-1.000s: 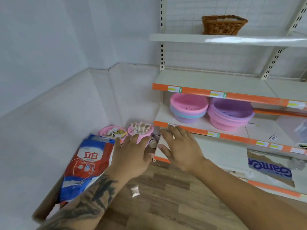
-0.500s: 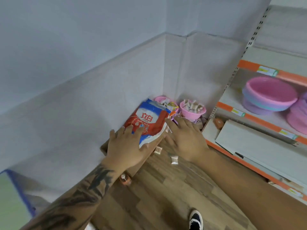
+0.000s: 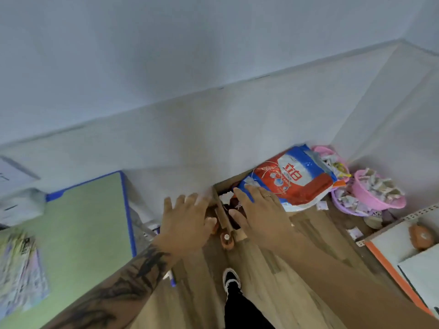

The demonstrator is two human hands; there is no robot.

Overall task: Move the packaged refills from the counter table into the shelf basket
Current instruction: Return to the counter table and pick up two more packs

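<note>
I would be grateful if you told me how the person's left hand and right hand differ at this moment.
The left hand, on a tattooed forearm, reaches toward the brown cardboard box's edge with spread fingers; the right hand, on a bare forearm, stretches its fingertips to the corner of the blue, red and white plastic detergent bag. The right hand wears a ring; no ring shows on the left hand. Both are open, palms down, holding nothing.

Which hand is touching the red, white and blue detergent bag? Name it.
The right hand: its fingertips rest on the near end of the detergent bag. The left hand is spread beside the cardboard box, off the bag.
</note>
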